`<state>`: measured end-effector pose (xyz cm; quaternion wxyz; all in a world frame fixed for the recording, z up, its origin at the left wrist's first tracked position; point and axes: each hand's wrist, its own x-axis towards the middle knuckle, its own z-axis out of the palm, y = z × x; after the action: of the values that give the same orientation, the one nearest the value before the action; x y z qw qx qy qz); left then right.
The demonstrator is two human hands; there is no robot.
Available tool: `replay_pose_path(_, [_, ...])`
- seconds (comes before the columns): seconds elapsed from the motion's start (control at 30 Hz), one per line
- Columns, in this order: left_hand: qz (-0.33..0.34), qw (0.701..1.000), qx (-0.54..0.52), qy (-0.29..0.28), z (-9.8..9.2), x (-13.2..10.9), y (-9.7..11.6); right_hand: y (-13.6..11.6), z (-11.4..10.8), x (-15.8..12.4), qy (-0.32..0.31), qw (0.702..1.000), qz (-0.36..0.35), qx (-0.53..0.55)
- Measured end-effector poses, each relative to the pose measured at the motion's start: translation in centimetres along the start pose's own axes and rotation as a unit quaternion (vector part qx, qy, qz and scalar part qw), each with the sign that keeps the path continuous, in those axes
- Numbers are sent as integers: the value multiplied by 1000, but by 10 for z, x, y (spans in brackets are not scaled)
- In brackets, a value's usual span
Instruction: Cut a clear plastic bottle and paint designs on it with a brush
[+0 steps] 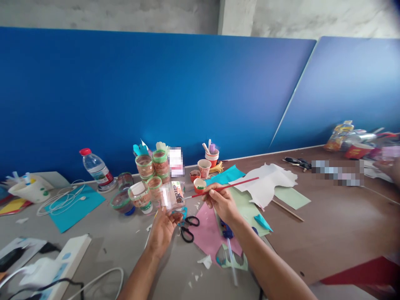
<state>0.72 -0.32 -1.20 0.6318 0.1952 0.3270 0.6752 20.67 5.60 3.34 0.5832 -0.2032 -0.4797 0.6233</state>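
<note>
My left hand (165,227) is wrapped round the bottom of a clear plastic cup (168,196), which is tilted on its side and has a dark leafy pattern on part of it. In my right hand (218,200) a thin red paintbrush (239,182) is pinched, its pale tip close to the cup's right end; I cannot tell if they touch. Black-handled scissors (188,229) lie just right of my left hand. Behind the cup stand several decorated cups with green rims (144,163). A small paper cup of green paint (200,184) is beyond the brush.
Pink paper (206,229), a blue glue gun (226,229) and white paper (270,179) lie around my right arm. A water bottle (98,171), earphones (64,200) and a power strip (67,266) are on the left. Another person's hand (390,166) shows at the far right.
</note>
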Motion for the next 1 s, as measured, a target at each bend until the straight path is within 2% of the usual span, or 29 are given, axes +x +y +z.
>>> replay_pose_path(0.3, [-5,1000,-11,0,4,-2,4,-2,0,-1,2,1000,12,2])
replay_pose_path(0.5, [-27,999,-43,4,3,-2,4,-5,0,2,39,999,-2,18])
replay_pose_path(1.0, [-36,998,-47,8,9,-6,9,0,-3,0,11,1000,0,-25])
